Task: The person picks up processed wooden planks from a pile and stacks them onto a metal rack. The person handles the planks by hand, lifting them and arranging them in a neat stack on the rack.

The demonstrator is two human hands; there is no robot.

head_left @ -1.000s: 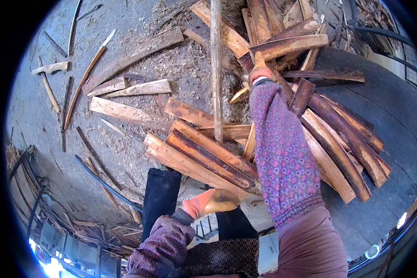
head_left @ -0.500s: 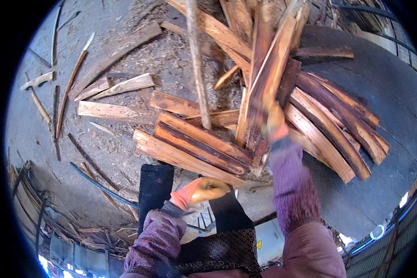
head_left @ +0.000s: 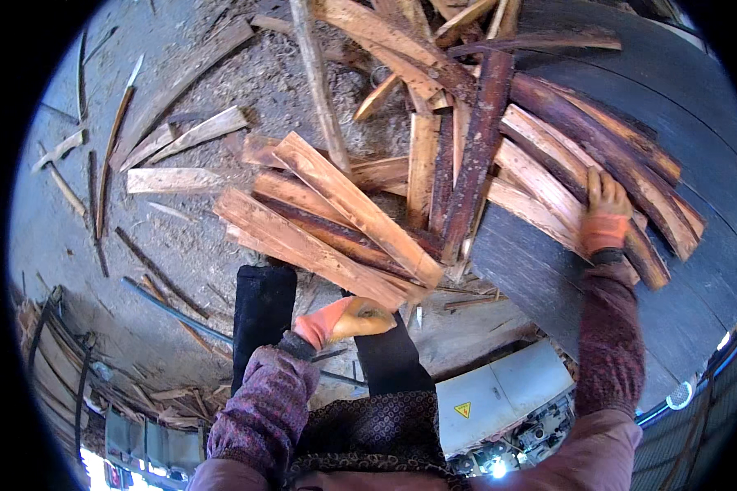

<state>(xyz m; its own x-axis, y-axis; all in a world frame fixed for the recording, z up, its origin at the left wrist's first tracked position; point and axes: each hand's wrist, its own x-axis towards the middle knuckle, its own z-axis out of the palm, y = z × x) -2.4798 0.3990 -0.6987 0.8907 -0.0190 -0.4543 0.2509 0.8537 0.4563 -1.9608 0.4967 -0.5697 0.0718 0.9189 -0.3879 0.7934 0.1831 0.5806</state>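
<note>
My left hand [head_left: 356, 319], in a yellow-and-orange work glove, is curled beside the near ends of a stack of rough wooden slabs [head_left: 315, 245]; what its fingers hold, if anything, is hidden. A reddish slab [head_left: 360, 209] lies slanted across the top of that stack. At the right, my gloved right hand [head_left: 604, 211] rests on a bark-edged slab [head_left: 549, 151] in a fanned pile, its fingers stretched over the wood. More bark-covered slabs [head_left: 614, 139] lie alongside. One dark slab [head_left: 481, 155] stands out lengthwise between stack and pile.
A dark round platform [head_left: 540, 262] lies under the right pile. A long pole [head_left: 319, 90] slants through the middle. Offcuts [head_left: 172, 180] and sticks [head_left: 115, 147] litter the dusty ground at left. A pale metal cabinet [head_left: 504, 389] with a warning sign stands near my right side.
My right hand has left the middle slabs and moved right onto the fanned pile. A slab now lies across the left stack. My left hand stays curled by the stack's ends.
</note>
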